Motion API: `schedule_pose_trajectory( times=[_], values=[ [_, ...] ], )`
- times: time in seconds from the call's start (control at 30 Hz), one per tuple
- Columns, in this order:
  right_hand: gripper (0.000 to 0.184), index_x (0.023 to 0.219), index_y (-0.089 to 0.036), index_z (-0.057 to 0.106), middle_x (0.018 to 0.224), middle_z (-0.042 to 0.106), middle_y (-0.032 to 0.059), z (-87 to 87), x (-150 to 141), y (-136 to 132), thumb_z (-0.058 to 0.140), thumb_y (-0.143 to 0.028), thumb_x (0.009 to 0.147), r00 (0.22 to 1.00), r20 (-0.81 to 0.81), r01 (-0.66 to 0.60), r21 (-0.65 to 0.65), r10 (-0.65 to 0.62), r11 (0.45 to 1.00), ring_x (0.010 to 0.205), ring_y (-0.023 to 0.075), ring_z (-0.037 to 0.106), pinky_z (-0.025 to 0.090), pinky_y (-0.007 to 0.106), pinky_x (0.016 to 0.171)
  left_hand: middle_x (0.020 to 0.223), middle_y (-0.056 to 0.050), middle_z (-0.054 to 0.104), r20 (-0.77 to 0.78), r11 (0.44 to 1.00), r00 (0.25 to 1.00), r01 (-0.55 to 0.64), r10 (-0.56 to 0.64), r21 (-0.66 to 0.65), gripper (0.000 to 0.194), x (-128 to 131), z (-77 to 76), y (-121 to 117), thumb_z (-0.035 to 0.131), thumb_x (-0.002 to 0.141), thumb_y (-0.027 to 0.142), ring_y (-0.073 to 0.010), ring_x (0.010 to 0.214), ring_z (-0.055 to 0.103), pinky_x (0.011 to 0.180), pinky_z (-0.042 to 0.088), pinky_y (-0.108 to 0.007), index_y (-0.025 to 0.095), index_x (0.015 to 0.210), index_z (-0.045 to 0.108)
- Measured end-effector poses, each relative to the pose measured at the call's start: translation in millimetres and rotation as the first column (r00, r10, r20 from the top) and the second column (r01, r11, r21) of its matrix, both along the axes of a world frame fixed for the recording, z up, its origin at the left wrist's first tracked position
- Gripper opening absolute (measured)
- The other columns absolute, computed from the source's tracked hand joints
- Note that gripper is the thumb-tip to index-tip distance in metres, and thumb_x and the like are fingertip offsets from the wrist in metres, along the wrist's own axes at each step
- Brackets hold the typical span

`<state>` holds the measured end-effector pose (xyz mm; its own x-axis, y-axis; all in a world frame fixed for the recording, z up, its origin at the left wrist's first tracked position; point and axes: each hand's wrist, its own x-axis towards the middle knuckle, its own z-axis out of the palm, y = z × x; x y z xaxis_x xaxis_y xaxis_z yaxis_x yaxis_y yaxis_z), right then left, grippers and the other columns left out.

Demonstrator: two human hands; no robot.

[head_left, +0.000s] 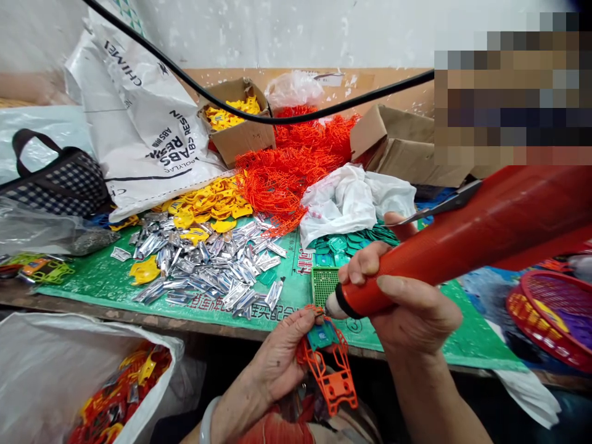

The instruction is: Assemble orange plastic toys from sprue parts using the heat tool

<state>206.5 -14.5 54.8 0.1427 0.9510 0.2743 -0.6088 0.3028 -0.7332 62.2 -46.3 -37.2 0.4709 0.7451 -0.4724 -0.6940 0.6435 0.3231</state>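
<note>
My left hand pinches the upper end of an orange plastic frame above my lap. A small green plastic plate sits in that frame. My right hand is wrapped round a thick red power screwdriver with a metal lever along its top. The pale nose of the tool points down left and meets the frame's upper end beside my left fingertips; whether a bit touches a screw cannot be seen. Just behind the nose stands a green mesh basket, partly covered by my right hand.
Silver metal clips, yellow plastic pieces, orange frames and green plates lie heaped on the table. Behind stand cardboard boxes. A white sack of assembled pieces is at lower left, a red basket at right.
</note>
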Motion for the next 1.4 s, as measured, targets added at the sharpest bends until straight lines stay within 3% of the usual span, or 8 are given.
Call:
schedule_pose_trajectory(
  times=[0.33,0.47,0.57,0.7,0.9,1.4],
  values=[
    [0.047,0.105,-0.029,0.064,0.068,0.065,-0.0048,-0.8,0.7,0.5,0.066,-0.008,0.063,1.000,-0.006,0.003,0.029,-0.003,1.000,0.060,0.0134,0.060,0.052,0.030,0.060,0.077,-0.005,0.073,-0.137,0.996,0.991,0.007,0.005,0.090,0.031,1.6,-4.5,-0.3,0.088,0.068,0.029,-0.0125,0.062,0.065,0.063,0.056,-0.024,0.010,0.089,0.075],
    [0.040,0.100,-0.029,0.066,0.069,0.066,-0.0041,1.4,8.8,-0.7,0.068,-0.008,0.065,1.000,0.007,-0.010,0.048,0.010,0.999,0.062,0.0135,0.060,0.052,0.030,0.064,0.082,-0.003,0.074,-0.263,0.991,0.961,-0.055,0.085,0.121,0.031,-1.6,-4.5,1.0,0.092,0.059,0.025,-0.0118,0.065,0.067,0.064,0.056,-0.021,0.012,0.084,0.077],
    [0.038,0.099,-0.029,0.067,0.070,0.066,-0.0036,0.1,13.6,-3.8,0.069,-0.009,0.067,0.999,0.018,-0.029,0.054,0.028,0.998,0.064,0.0136,0.060,0.052,0.031,0.066,0.079,-0.003,0.076,-0.307,0.992,0.948,-0.045,0.080,0.118,0.035,-3.2,-0.5,1.8,0.093,0.052,0.018,-0.0143,0.064,0.069,0.062,0.056,-0.023,0.015,0.083,0.077],
    [0.035,0.098,-0.030,0.067,0.071,0.065,-0.0032,-3.9,15.4,-7.7,0.072,-0.011,0.069,0.999,0.009,-0.044,0.051,0.044,0.998,0.065,0.0136,0.060,0.052,0.031,0.067,0.071,-0.002,0.076,-0.319,0.996,0.945,-0.050,0.072,0.078,0.038,-2.7,3.4,3.0,0.091,0.047,0.012,-0.0151,0.058,0.068,0.058,0.057,-0.025,0.016,0.081,0.076],
    [0.037,0.102,-0.032,0.067,0.071,0.065,-0.0038,-6.9,14.6,-8.5,0.076,-0.017,0.070,0.999,0.003,-0.037,0.048,0.037,0.998,0.064,0.0130,0.059,0.052,0.030,0.067,0.075,-0.002,0.074,-0.344,0.997,0.935,-0.079,0.081,0.020,0.037,-2.6,4.1,4.5,0.089,0.045,0.010,-0.0172,0.062,0.068,0.059,0.063,-0.034,0.015,0.080,0.076],
    [0.032,0.098,-0.031,0.067,0.071,0.063,-0.0035,-9.7,14.7,-8.1,0.073,-0.018,0.069,0.999,-0.020,-0.029,0.036,0.029,0.999,0.064,0.0135,0.056,0.053,0.032,0.069,0.073,-0.001,0.073,-0.255,0.997,0.965,-0.057,0.070,0.055,0.031,-5.6,-0.8,3.5,0.083,0.052,0.007,-0.0128,0.057,0.064,0.054,0.058,-0.026,0.016,0.080,0.075]
  ],
)
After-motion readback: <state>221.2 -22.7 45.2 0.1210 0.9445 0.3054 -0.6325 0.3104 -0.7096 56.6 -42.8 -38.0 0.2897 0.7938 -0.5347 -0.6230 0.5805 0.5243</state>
